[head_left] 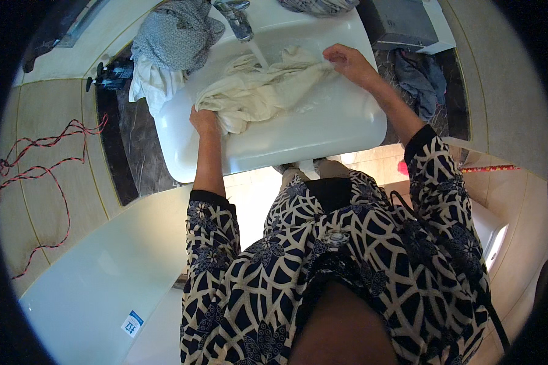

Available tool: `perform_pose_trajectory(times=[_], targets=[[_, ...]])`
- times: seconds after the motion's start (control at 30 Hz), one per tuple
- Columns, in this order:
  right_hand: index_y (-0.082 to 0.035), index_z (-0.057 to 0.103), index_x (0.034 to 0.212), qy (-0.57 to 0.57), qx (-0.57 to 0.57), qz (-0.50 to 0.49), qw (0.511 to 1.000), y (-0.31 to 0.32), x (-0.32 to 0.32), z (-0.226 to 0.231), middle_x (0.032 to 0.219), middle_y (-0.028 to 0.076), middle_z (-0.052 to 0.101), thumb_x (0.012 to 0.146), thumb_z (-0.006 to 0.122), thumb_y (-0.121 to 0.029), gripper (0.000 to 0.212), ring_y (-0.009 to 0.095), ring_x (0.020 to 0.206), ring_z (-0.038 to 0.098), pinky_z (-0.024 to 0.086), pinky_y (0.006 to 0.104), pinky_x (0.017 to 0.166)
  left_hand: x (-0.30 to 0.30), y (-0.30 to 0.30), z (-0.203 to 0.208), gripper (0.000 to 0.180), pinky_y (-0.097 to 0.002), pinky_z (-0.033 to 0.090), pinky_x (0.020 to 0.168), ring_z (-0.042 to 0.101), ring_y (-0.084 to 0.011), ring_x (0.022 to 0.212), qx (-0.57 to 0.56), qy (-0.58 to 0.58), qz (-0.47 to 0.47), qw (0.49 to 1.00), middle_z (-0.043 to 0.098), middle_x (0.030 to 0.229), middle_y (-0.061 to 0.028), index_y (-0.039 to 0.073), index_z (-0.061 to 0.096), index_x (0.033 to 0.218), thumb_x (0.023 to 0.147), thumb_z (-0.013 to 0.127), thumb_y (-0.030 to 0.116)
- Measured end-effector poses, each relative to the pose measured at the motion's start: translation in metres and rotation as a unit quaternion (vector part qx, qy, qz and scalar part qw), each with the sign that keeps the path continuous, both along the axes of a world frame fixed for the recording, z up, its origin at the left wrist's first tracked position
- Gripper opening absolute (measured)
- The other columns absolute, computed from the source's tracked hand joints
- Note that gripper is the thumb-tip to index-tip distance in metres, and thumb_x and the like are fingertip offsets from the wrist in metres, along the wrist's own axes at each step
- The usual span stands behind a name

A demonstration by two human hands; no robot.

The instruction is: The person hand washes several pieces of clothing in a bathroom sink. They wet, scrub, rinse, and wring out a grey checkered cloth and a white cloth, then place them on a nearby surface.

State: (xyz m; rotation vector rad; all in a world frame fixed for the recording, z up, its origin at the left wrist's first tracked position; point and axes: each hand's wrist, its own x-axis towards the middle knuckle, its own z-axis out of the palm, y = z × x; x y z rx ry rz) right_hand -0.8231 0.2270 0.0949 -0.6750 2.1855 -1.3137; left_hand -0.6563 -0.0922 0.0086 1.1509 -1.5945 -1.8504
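A wet cream cloth (256, 94) lies bunched and stretched across the white washbasin (298, 140). Water runs onto it from the chrome tap (240, 27). My left hand (205, 120) is closed on the cloth's near left end, with its fingertips partly hidden by the folds. At the cloth's far right end, my right hand (350, 64) has its fingers curled in a pinch on the thin wet edge. Between the two hands the fabric sags in loose folds on the basin floor.
Grey patterned fabric (179, 36) and white cloth (154, 85) hang over the basin's left rim. More grey fabric (319, 5) rests at the back. To the right are a dark grey box (402, 24) and a blue-grey cloth (420, 82). A red-black cord (45, 170) hangs at left.
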Motion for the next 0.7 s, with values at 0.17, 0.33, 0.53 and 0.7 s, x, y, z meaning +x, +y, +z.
perform_pose_trajectory(times=[0.17, 0.33, 0.53, 0.7], targets=[[-0.014, 0.034, 0.122, 0.221, 0.042, 0.048, 0.973, -0.048, 0.038, 0.004, 0.123, 0.012, 0.037, 0.066, 0.063, -0.016, 0.062, 0.028, 0.112, 0.037, 0.032, 0.0361, 0.092, 0.001, -0.005, -0.016, 0.027, -0.0370, 0.042, 0.070, 0.053, -0.0354, 0.077, -0.308, -0.199, -0.077, 0.927, 0.057, 0.078, -0.0174, -0.005, 0.052, 0.089, 0.066, 0.051, 0.011], [-0.021, 0.021, 0.129, 0.304, 0.180, 0.169, 0.920, -0.105, 0.083, -0.008, 0.133, 0.014, 0.017, 0.056, 0.069, -0.040, 0.089, 0.037, 0.121, 0.017, 0.023, 0.0631, 0.083, -0.011, 0.035, 0.006, 0.034, -0.0401, 0.041, 0.070, 0.050, -0.0345, 0.083, -0.445, -0.313, -0.101, 0.833, 0.050, 0.092, -0.0152, 0.000, 0.048, 0.092, 0.066, 0.058, 0.019], [-0.023, 0.021, 0.129, 0.337, 0.258, 0.187, 0.886, -0.100, 0.083, -0.021, 0.131, 0.015, 0.020, 0.057, 0.067, -0.045, 0.089, 0.035, 0.117, 0.026, 0.026, 0.0620, 0.081, -0.023, 0.066, 0.011, 0.026, -0.0380, 0.038, 0.070, 0.046, -0.0246, 0.091, -0.532, -0.402, -0.168, 0.727, 0.046, 0.097, -0.0088, 0.006, 0.049, 0.094, 0.070, 0.054, 0.013], [-0.019, 0.026, 0.127, 0.126, 0.383, 0.248, 0.881, -0.094, 0.069, -0.028, 0.110, 0.019, 0.045, 0.068, 0.060, -0.032, 0.069, 0.031, 0.101, 0.044, 0.037, 0.0393, 0.081, -0.039, 0.076, 0.010, 0.022, -0.0392, 0.038, 0.071, 0.046, -0.0258, 0.092, -0.526, -0.401, -0.162, 0.732, 0.046, 0.097, -0.0086, 0.008, 0.049, 0.092, 0.071, 0.052, 0.013]])
